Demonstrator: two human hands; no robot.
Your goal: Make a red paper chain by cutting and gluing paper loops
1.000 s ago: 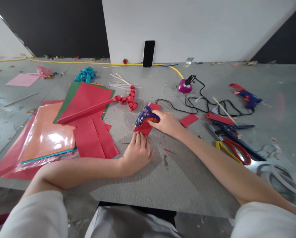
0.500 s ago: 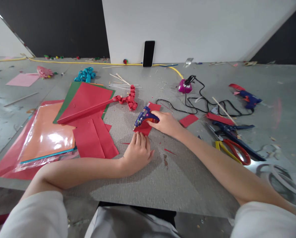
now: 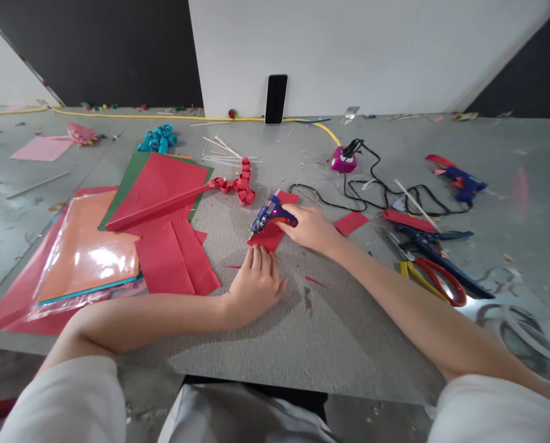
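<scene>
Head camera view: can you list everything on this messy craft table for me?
Glue gun: two; blue one in the right hand, another far right.
Red paper piece: one, under the glue gun nozzle.
Paper sheets: stack, red and green, left of centre.
Plastic sleeve: one, orange paper inside, left.
Paper chain: one, red, behind the gun.
Blue curls: one bunch, far left.
Phone: one, black, leaning on the wall.
Cable: black, tangled, right.
Scissors: red-and-yellow handled, right.
Left hand: flat on the table.
Right hand: grip closed on the glue gun.
</scene>
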